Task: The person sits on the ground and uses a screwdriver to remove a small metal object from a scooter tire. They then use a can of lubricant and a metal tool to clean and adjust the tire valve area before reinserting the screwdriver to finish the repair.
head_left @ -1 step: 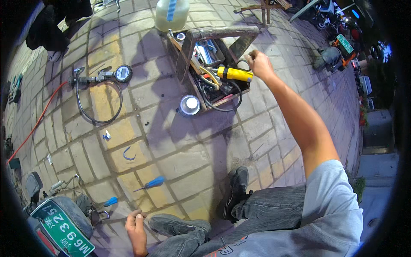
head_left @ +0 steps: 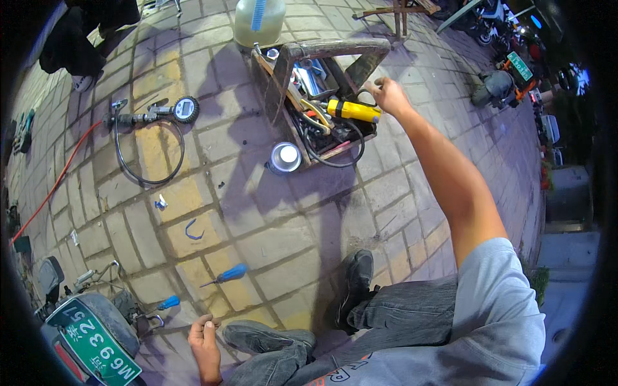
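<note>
My right hand (head_left: 389, 96) reaches out to the right side of an open wooden toolbox (head_left: 280, 90). Its fingers are bent and a little apart, beside a dark ring (head_left: 366, 97), and nothing shows between them. A yellow cylindrical tool (head_left: 354, 110) with a black band lies across the box, just left of that hand. Black cable (head_left: 335, 165) loops over the box's near edge, and metal tools (head_left: 312, 80) fill its far part. My left hand (head_left: 205, 347) hangs low near my shoe, thumb and fingers closed together. A tiny dark bit shows at its fingertips, too small to name.
A blue-handled screwdriver (head_left: 230, 273) and another blue handle (head_left: 169, 302) lie on the paving. A metal can (head_left: 284, 157) stands before the toolbox, a liquid-filled jug (head_left: 259, 26) behind. A tyre gauge (head_left: 185, 110) with hose lies left. A motorbike (head_left: 96, 334) stands lower left; someone's legs (head_left: 71, 48) upper left.
My right hand has shifted very slightly at the toolbox's side, its fingers a touch lower. My left hand and the things on the ground stay as they were.
</note>
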{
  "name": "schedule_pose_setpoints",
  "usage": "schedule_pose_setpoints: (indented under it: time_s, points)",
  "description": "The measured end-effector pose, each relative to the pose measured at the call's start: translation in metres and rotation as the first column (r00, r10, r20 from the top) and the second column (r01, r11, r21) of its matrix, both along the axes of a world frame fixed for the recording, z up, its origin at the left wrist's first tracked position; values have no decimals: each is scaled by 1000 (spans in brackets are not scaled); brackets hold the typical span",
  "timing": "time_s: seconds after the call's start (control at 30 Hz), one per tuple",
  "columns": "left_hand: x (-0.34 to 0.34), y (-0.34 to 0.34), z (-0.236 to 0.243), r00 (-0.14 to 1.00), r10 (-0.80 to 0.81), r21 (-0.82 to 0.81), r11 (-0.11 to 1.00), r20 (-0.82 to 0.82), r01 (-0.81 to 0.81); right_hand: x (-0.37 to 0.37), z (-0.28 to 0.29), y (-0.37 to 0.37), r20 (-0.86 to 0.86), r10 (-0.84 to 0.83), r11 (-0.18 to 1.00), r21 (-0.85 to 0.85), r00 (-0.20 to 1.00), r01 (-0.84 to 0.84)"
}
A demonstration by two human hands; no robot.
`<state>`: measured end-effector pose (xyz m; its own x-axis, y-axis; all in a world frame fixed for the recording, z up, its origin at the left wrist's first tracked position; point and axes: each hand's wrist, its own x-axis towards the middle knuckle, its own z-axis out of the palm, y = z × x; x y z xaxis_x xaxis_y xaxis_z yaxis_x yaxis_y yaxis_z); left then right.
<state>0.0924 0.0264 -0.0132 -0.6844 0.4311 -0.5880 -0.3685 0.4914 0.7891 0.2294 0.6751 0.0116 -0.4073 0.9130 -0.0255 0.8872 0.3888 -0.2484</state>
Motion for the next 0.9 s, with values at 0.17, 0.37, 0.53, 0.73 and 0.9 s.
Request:
schedule_pose_setpoints:
  time_s: [0.17, 0.37, 0.53, 0.73, 0.9]
  points:
    - [1, -3, 8, 999, 33, -37, 999, 2, -33, -4, -35, 9, 142, -31, 909, -409, 989, 87]
    - [3, -2, 11, 999, 32, -69, 997, 16, -31, 39, 24, 8, -181, -268, 733, -676, 946, 78]
    - [1, 16, 3, 996, -77, -29, 997, 39, 78, 71, 119, -1, -284, -75, 710, -689, 956, -149]
    - [-22, 28, 5, 928, -369, 134, 923, 48, 360, 80, 161, -44, -749, -119, 341, -647, 651, -682]
    - [-37, 69, 7, 904, -369, 565, 803, 217, 192, -20, 48, -213, -676, -367, -253, -588, 639, -768]
